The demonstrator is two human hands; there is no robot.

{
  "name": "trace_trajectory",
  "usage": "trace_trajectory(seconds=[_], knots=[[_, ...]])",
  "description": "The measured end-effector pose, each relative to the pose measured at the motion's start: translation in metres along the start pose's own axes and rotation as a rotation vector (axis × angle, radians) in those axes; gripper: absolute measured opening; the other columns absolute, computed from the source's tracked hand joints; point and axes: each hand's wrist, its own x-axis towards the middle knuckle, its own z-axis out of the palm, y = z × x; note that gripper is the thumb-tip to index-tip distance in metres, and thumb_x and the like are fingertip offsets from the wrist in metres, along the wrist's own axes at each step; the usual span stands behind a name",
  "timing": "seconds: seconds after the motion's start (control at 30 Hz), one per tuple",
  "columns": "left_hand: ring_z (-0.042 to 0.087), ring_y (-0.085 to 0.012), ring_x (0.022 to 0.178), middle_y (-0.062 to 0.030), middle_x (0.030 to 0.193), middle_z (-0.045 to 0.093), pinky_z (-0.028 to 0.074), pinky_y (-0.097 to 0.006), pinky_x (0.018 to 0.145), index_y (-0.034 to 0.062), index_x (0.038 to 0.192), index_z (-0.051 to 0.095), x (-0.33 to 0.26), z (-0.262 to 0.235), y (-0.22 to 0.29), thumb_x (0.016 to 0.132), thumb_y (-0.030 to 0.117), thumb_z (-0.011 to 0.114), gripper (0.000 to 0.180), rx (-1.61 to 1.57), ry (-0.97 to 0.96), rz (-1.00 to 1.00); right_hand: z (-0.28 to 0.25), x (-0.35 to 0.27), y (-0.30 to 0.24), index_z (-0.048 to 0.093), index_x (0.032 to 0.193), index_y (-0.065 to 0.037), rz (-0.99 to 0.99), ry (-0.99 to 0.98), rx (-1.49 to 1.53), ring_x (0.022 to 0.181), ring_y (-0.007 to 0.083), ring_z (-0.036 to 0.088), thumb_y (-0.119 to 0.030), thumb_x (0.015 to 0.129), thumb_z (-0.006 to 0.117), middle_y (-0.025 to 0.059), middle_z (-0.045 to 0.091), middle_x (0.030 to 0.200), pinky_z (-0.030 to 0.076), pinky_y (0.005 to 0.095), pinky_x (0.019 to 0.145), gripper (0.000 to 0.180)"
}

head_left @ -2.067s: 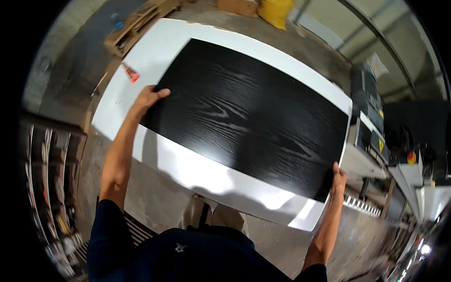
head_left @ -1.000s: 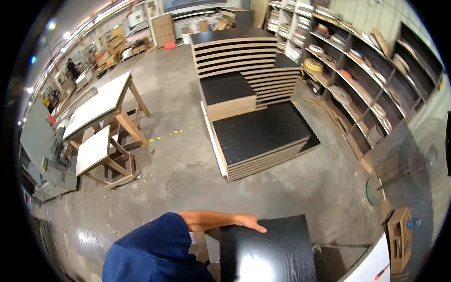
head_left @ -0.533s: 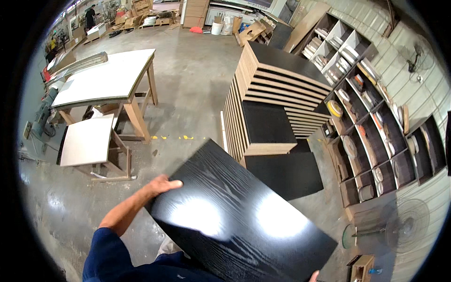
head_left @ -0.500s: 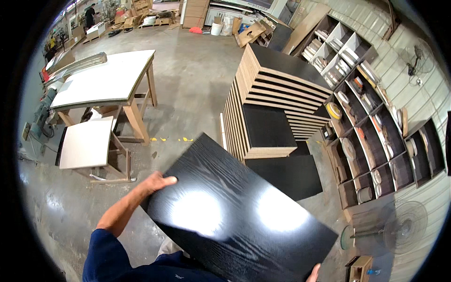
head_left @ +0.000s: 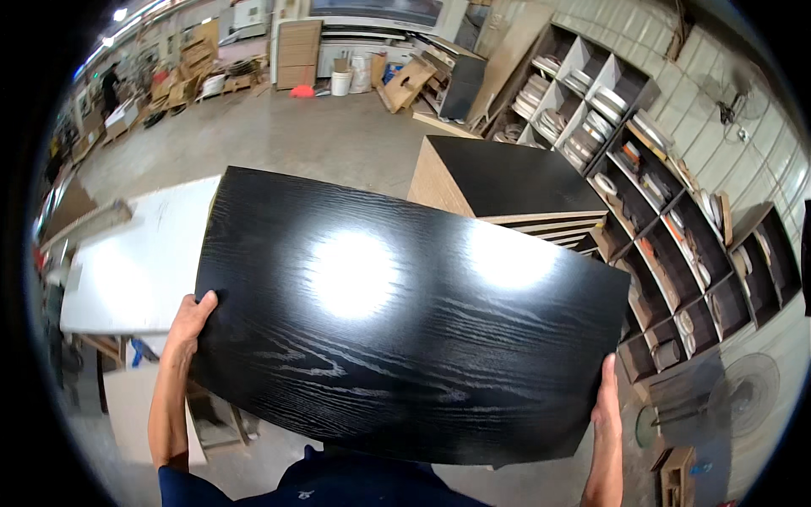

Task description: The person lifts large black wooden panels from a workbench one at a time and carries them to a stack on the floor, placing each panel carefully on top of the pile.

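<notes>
A wide black wood-grain panel (head_left: 405,329) is held up in front of my body, its glossy face catching two bright light reflections. My left hand (head_left: 193,319) grips its left edge, thumb on the face and the other fingers hidden behind. At the opposite edge, my right hand (head_left: 606,393) is closed on the panel's lower right side, with its fingers mostly out of sight. Beyond the panel's upper right edge rises a stack of black-topped boards (head_left: 515,173) with pale wooden edges; the panel hides its lower part.
On the left stands a white-topped table (head_left: 135,270), with a lower pale board (head_left: 139,406) beside it. Shelves (head_left: 659,228) of edging rolls line the right wall. A standing fan (head_left: 743,393) is at lower right. A white bucket (head_left: 340,83) and leaning boards are at the back.
The panel has turned from a slant to nearly level and risen in view, its left end swinging toward the white table. My right hand now shows more fully at its edge.
</notes>
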Motion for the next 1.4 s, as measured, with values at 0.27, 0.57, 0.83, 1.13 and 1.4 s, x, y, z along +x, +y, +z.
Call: trace_trajectory(seconds=[0.27, 0.57, 0.83, 1.13, 1.4], knots=[[0.061, -0.0281, 0.082, -0.0254, 0.095, 0.058, 0.052, -0.035, 0.072, -0.0208, 0.112, 0.038, 0.236, 0.027, 0.095, 0.067, 0.057, 0.072, 0.096, 0.167, -0.158, -0.001, 0.149, 0.091, -0.081, 0.038, 0.129, 0.011, 0.107, 0.068, -0.036, 0.123, 0.0305, 0.041, -0.067, 0.084, 0.039, 0.0234, 0.041, 0.133, 0.032, 0.0374, 0.101, 0.090], [0.061, -0.0280, 0.090, -0.0231, 0.100, 0.060, 0.050, -0.036, 0.079, -0.0159, 0.107, 0.051, 0.510, 0.190, 0.224, 0.075, 0.053, 0.067, 0.078, 0.258, -0.602, 0.097, 0.289, 0.129, -0.124, 0.034, 0.132, 0.008, 0.250, 0.445, 0.046, 0.125, 0.0323, 0.037, -0.068, 0.084, 0.036, 0.0244, 0.037, 0.135, 0.029, 0.0402, 0.103, 0.091], [0.062, -0.0287, 0.089, -0.0242, 0.104, 0.060, 0.052, -0.039, 0.075, -0.0160, 0.113, 0.048, 0.651, 0.442, 0.319, 0.076, 0.052, 0.066, 0.079, 0.448, -1.079, 0.165, 0.374, 0.106, -0.127, 0.026, 0.139, 0.002, 0.268, 0.796, 0.258, 0.128, 0.0292, 0.034, -0.068, 0.084, 0.039, 0.0178, 0.031, 0.142, 0.028, 0.0403, 0.103, 0.089], [0.065, -0.0283, 0.074, -0.0223, 0.083, 0.064, 0.053, -0.039, 0.068, -0.0123, 0.092, 0.062, 0.621, 0.737, 0.408, 0.076, 0.054, 0.065, 0.068, 0.702, -1.624, 0.445, 0.491, 0.122, -0.124, 0.032, 0.136, 0.002, 0.608, 1.317, 0.467, 0.119, 0.0318, 0.044, -0.072, 0.080, 0.039, 0.0167, 0.044, 0.133, 0.038, 0.0407, 0.095, 0.093], [0.064, -0.0219, 0.072, -0.0157, 0.082, 0.065, 0.053, -0.035, 0.064, -0.0078, 0.090, 0.064, 0.528, 0.959, 0.423, 0.072, 0.058, 0.067, 0.068, 0.883, -2.055, 0.514, 0.563, 0.179, -0.140, 0.040, 0.132, 0.001, 0.584, 1.565, 0.609, 0.116, 0.0270, 0.047, -0.068, 0.083, 0.038, 0.0155, 0.047, 0.130, 0.037, 0.0378, 0.097, 0.084]])
